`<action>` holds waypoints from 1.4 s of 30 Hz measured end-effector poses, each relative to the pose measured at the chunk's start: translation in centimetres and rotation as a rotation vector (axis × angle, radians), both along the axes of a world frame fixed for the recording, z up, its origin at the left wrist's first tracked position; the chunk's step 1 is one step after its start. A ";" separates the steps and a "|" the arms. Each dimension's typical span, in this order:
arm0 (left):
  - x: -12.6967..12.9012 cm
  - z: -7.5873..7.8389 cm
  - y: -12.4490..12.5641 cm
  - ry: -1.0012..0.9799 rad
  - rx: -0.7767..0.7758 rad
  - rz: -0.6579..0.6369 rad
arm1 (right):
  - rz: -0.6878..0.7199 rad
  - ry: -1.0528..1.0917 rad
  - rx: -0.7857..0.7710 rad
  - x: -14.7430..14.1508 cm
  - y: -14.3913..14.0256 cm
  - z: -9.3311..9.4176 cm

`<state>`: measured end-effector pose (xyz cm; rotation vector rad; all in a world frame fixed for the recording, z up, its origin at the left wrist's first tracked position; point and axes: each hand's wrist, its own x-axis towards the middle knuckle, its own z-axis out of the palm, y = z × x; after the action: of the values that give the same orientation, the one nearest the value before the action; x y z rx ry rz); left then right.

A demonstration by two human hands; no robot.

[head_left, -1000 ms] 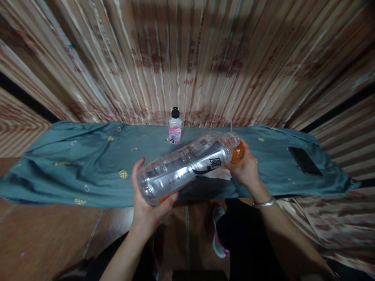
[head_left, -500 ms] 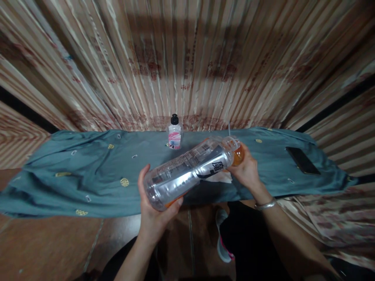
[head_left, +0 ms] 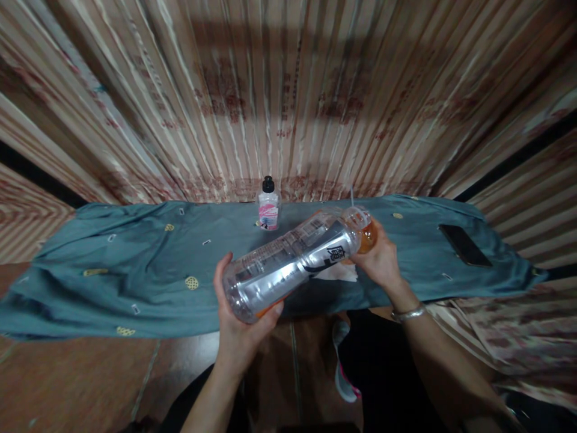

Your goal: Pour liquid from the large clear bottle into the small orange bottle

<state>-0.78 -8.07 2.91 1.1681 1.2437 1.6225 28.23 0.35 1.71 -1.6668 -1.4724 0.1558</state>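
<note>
My left hand (head_left: 246, 328) is closed around the base of a large clear plastic bottle (head_left: 288, 267) with a silver label and black characters. The bottle lies slanted above the cloth, its neck up and to the right. By the neck, my right hand (head_left: 378, 255) is wrapped around an orange see-through container (head_left: 368, 236), partly hidden by the bottle and fingers. A strip of orange also shows under the bottle near my left thumb. Behind them, a white sheet of paper or tissue (head_left: 339, 272) is partly covered.
A small clear bottle with a pink label and black cap (head_left: 269, 207) stands near the back edge. To the right lies a black phone (head_left: 465, 245). A green patterned cloth (head_left: 144, 258) covers the table, and a striped curtain (head_left: 288, 90) hangs behind.
Hardly anything differs. Both hands keep the same hold, and the bottle stays at nearly the same slant; the view has shifted slightly.
</note>
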 end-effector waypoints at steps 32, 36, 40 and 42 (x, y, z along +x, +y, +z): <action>-2.0 -0.2 -0.1 -0.037 -0.091 0.014 | 0.077 -0.091 0.015 -0.9 -0.1 -0.4; -2.2 0.1 -0.2 -0.049 -0.106 0.011 | 0.107 -0.086 0.032 -0.9 -0.2 -0.4; -2.2 0.1 -0.3 -0.037 -0.113 0.019 | 0.118 -0.090 0.053 -0.9 -0.2 -0.5; -2.3 0.1 -0.3 -0.041 -0.113 0.023 | 0.119 -0.088 0.061 -0.9 -0.2 -0.6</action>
<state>-3.06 -8.36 3.02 1.0489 1.3091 1.5638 27.30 0.18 1.14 -1.5556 -1.6270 0.1032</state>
